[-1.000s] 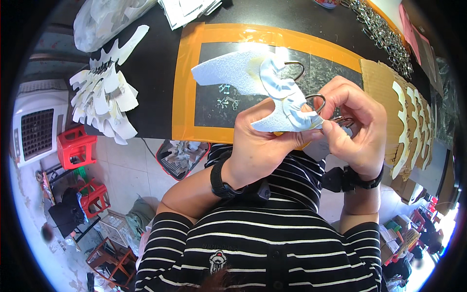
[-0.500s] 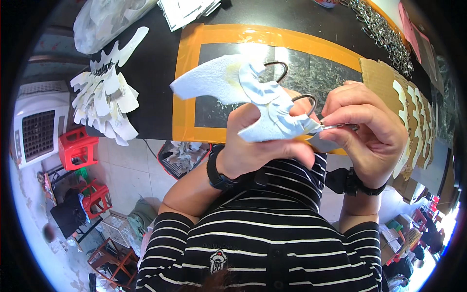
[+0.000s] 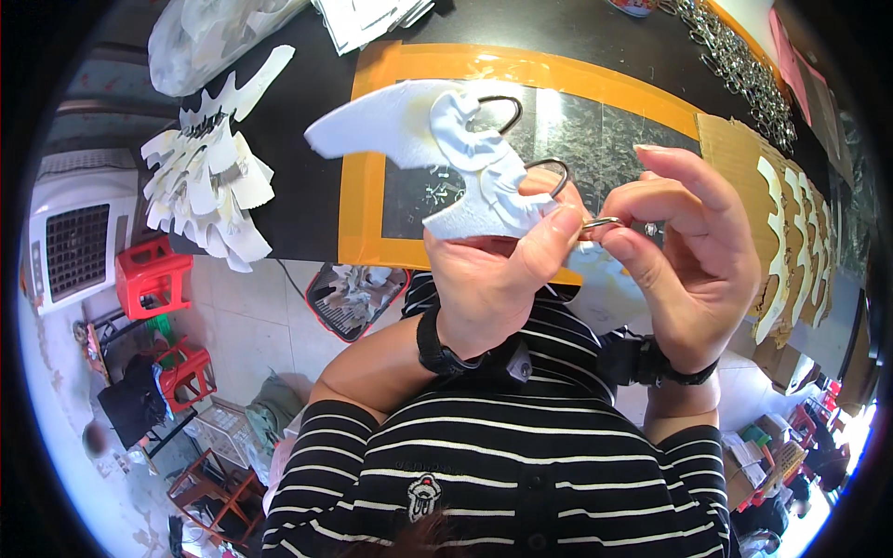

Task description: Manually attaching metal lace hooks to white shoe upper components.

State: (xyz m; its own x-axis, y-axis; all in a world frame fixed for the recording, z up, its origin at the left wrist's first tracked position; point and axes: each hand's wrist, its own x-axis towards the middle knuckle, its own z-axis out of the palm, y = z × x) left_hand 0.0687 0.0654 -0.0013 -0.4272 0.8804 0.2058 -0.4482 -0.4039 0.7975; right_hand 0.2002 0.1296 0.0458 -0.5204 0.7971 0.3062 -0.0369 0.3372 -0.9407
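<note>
The left hand (image 3: 493, 284) is closed on a white fabric piece (image 3: 386, 121), fingers beneath it, thumb laid along its right-hand edge. The piece is held above the dark tabletop (image 3: 302, 167), over the panel framed in yellow tape (image 3: 361, 209). Its gathered section carries two dark metal rings, an upper ring (image 3: 517, 113) and a middle ring (image 3: 564, 175), both standing out from the cloth.

The right hand (image 3: 698, 265) pinches a third, lower ring (image 3: 596, 223) between thumb and finger, just beside the left thumb tip; the index finger is raised clear. Whether this ring is fastened to the cloth cannot be told, the left thumb covering the junction.

Compared with half a second ago, the fabric piece has shifted to the left and slightly upward. The left thumb, then extended below the piece, now bears on its edge beside the lower ring. The right hand has moved slightly left and its upper fingers have opened out.

No change is noted in the pile of white fabric pieces (image 3: 209, 191) at the left, the white strips (image 3: 772, 251) on the cardboard sheet (image 3: 730, 139), or the heap of metal hardware (image 3: 735, 74) at the upper right.
</note>
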